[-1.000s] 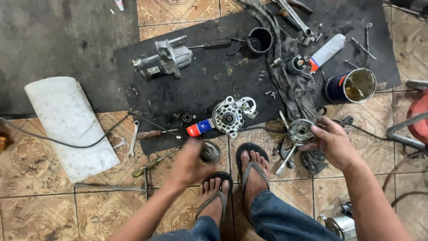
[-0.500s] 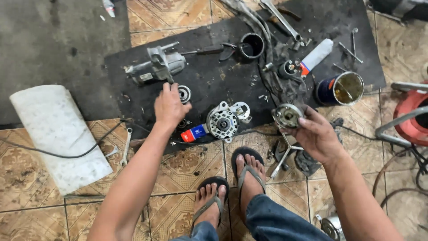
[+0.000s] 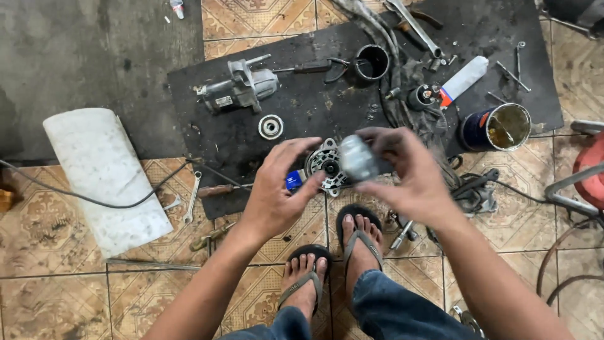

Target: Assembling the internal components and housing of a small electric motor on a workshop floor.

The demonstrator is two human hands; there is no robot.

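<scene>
Both hands close together: your right hand (image 3: 412,179) grips the metal part (image 3: 357,157), left hand (image 3: 277,192) open beside it; likely heavy, greasy, so hold its rim.

Patterned tile floor (image 3: 56,296) carries a black rubber mat (image 3: 302,107). On mat: grey starter motor (image 3: 239,88), round bearing (image 3: 270,126), black ring (image 3: 371,62), white tube (image 3: 462,79), open tin (image 3: 497,126) with yellowish liquid, loose bolts (image 3: 513,72). Beside mat, on tiles: white rolled pad (image 3: 104,176), wrench (image 3: 192,198), screwdriver (image 3: 217,190), black cable (image 3: 75,196).
</scene>
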